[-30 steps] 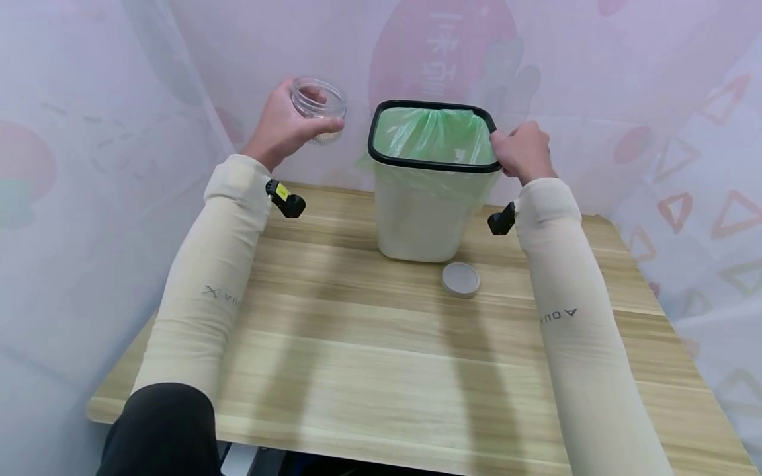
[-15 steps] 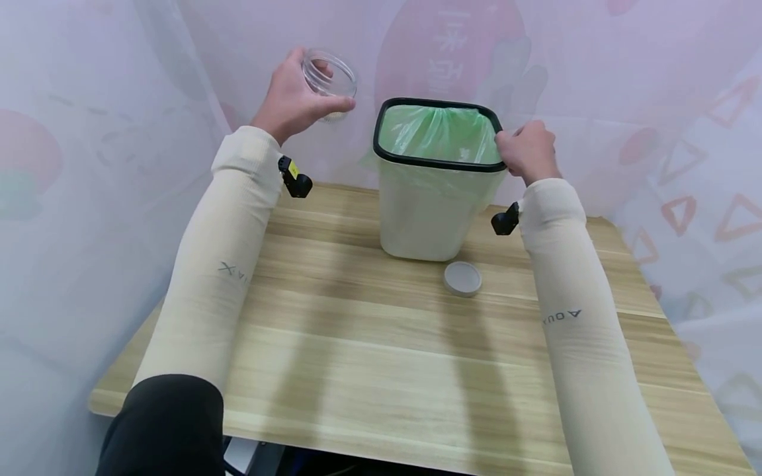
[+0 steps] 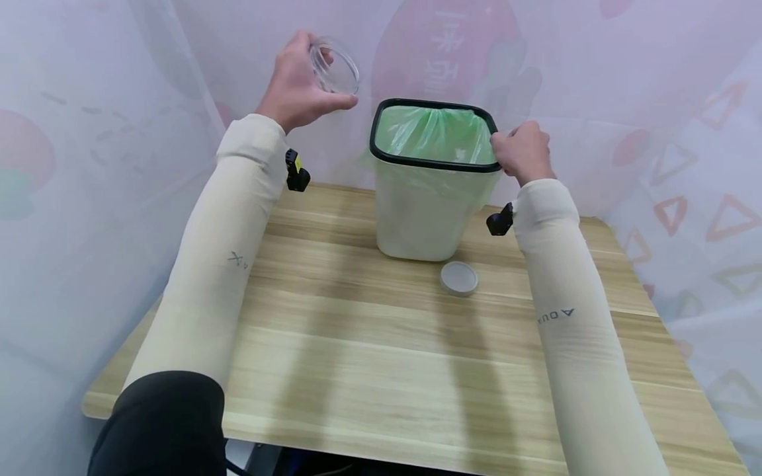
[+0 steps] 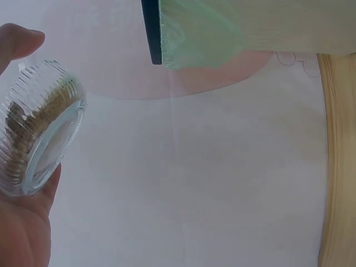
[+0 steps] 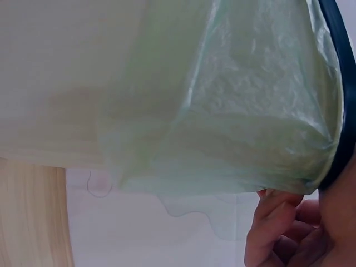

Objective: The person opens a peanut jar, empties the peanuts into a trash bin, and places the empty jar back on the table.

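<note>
In the head view my left hand (image 3: pixel 300 89) grips a clear, ribbed, lidless jar (image 3: pixel 338 69), held up to the left of the bin and above its rim. The jar is tilted, its mouth turned toward the bin side and me. Through its wall the left wrist view shows tan contents (image 4: pixel 41 119) with a dark patch. My right hand (image 3: pixel 524 153) pinches the right side of the black rim of a whitish bin (image 3: pixel 417 211). A green plastic bag (image 3: pixel 437 132) lines the bin and hangs over its outside; in the right wrist view curled fingers (image 5: pixel 272 228) lie below it.
A round grey lid (image 3: pixel 459 278) lies on the wooden table (image 3: pixel 381 370), just in front of the bin. Behind the table hangs a pale printed curtain (image 3: pixel 286 20), close to the bin and both hands.
My left hand has risen and moved right, nearer the bin, and the jar has tipped further over. My right hand keeps its hold on the rim.
</note>
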`<state>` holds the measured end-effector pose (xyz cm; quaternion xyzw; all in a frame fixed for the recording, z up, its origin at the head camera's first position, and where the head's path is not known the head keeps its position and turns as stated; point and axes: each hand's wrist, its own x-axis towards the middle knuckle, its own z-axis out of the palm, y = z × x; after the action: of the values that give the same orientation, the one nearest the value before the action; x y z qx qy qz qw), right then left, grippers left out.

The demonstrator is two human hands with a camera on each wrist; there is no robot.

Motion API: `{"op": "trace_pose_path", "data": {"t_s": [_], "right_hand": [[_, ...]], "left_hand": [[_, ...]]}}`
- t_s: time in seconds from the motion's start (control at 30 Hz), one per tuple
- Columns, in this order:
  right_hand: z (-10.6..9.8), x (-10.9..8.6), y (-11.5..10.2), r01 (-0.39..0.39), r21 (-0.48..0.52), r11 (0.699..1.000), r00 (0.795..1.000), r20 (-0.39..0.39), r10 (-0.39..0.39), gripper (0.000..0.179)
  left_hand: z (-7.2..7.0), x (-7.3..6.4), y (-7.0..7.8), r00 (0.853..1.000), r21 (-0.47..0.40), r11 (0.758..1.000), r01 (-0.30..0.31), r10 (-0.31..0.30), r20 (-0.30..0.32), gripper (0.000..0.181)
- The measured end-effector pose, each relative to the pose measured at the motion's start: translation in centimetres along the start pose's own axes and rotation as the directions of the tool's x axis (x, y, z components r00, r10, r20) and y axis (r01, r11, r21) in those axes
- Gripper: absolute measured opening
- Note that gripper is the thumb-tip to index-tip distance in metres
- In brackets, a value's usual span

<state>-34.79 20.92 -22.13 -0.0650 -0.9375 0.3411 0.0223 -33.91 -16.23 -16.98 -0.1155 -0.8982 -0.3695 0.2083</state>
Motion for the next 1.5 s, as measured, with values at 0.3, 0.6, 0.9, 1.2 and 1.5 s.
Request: {"op": "trace_pose_path", "data": {"t_s": [0.3, 0.6, 0.9, 1.2, 1.5], "right_hand": [[-0.4, -0.6, -0.2, -0.010, -0.005, 1.000, 1.000, 0.003, 0.010, 0.050], [-0.4, -0.3, 0.2, -0.036, 0.004, 0.999, 0.999, -0.006, 0.036, 0.047], [-0.1, 0.0, 0.0, -0.044, 0.005, 0.999, 0.999, -0.024, 0.044, 0.048], [-0.2, -0.1, -0.1, -0.047, 0.006, 0.999, 0.998, -0.029, 0.048, 0.047], [0.3, 0.0, -0.1, -0.045, 0.022, 0.999, 0.998, -0.041, 0.046, 0.042]], "left_hand": [[0.8, 0.6, 1.9, 0.992, 0.137, 0.982, -0.127, 0.126, 0.018, 0.083], [1.8, 0.9, 2.8, 0.983, 0.209, 0.961, -0.181, 0.172, 0.063, 0.085], [2.4, 0.7, 3.2, 0.979, 0.230, 0.954, -0.193, 0.171, 0.109, 0.090], [2.8, 0.9, 3.5, 0.966, 0.267, 0.931, -0.250, 0.221, 0.134, 0.089], [3.5, 0.9, 3.6, 0.956, 0.306, 0.908, -0.287, 0.250, 0.155, 0.079]]}}
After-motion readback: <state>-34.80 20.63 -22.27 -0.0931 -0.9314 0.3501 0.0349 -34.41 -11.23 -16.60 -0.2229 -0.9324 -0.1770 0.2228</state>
